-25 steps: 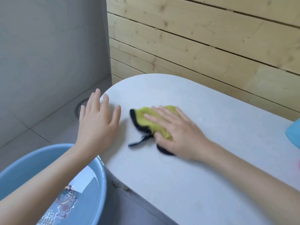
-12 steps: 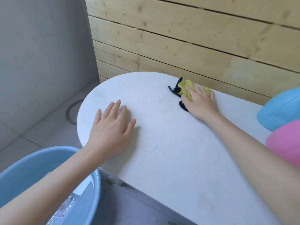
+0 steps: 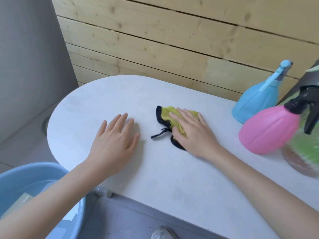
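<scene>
Nearest, low at the left, a blue basin (image 3: 25,178) sits below the table's edge. On the pale table (image 3: 103,94) the person's left hand (image 3: 114,144) lies flat with its fingers spread, holding nothing. Just to its right and not touching it, the right hand (image 3: 193,133) presses straight fingers onto a bunched yellow cloth (image 3: 170,116). The cloth's uncovered end points left. Farther right stand a pink spray bottle (image 3: 269,131) and a blue spray bottle (image 3: 255,100).

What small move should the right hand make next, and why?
Probably slide the yellow cloth toward the near edge: the right hand presses it flat on the table, the left hand rests apart, and the pink spray bottle blocks the right.
</scene>
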A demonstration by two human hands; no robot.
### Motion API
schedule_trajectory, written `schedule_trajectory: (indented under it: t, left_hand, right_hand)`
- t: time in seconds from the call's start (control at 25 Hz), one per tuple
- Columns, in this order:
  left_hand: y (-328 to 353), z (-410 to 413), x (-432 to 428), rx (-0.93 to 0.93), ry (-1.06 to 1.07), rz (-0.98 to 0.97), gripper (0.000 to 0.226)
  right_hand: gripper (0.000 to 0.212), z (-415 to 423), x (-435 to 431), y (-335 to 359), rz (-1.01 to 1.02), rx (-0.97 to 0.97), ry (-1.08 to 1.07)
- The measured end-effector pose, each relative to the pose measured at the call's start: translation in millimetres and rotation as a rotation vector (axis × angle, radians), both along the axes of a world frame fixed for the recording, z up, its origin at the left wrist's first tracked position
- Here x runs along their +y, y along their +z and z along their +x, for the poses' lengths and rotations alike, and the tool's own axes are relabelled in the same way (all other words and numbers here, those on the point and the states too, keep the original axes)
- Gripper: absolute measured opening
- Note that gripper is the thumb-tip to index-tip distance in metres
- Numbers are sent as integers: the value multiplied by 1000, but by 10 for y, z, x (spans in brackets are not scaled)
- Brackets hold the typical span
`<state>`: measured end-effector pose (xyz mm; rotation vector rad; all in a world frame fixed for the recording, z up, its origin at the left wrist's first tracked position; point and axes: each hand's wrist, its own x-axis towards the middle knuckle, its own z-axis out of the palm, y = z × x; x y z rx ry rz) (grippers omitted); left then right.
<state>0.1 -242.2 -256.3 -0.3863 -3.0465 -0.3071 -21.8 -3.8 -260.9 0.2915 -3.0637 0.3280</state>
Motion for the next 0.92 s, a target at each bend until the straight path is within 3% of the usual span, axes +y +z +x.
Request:
schedule_trajectory:
  t: [0.16,0.32,0.44,0.6,0.76,0.92]
  left_hand:
    - [-6,115,55,9,-39,-23,90]
    - [38,239,83,18,-56,-30,88]
    - [103,339,93,51,-53,-6,85]
    - [132,440,230,8,-61,1,62]
    - [125,666,433,-30,-125,5,58]
    - [113,875,520,-24,-203,-9,56]
  right_hand:
    - [54,-906,470,-47,29,-1,-384]
    - [57,-1024,584,-46,39,-11,-582]
    - [55,-595,458,-27,56,21,-556]
    - [56,465,300,-68,91,57,-430]
    - [76,1427,308,-22,65,23,-296]
    - [71,1939,767,-24,47,15,-399]
